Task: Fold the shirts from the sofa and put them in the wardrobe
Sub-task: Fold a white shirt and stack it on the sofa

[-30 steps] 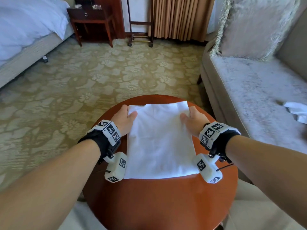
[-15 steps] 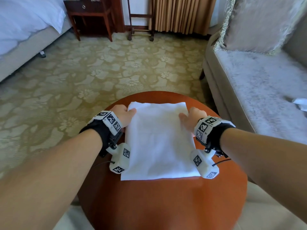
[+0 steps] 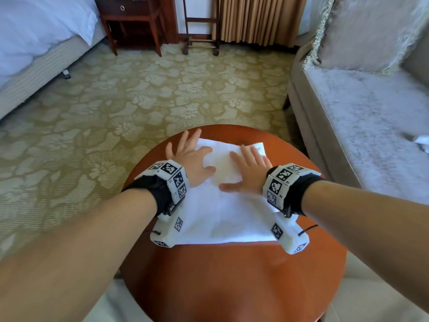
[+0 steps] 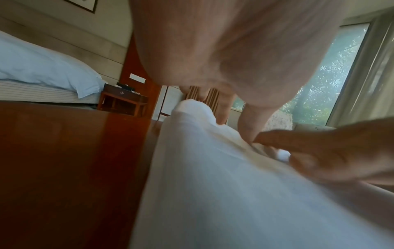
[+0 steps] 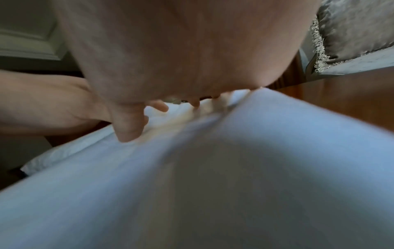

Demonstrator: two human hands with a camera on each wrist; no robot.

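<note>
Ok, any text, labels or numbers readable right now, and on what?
No readable words anywhere.
Wrist trackers on the left hand and right hand: black-and-white square marker codes, with tiny characters beside them too small to read.
White shirt on the round table: no print or tag showing.
White plate on the wall above the nightstand: blurred, nothing legible.

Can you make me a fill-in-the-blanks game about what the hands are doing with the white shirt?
1. The folded white shirt lies on a round ____ table.
2. Both hands press on it with fingers ____.
3. Another white cloth lies on the ____.

Missing words: wooden; spread flat; sofa
</note>
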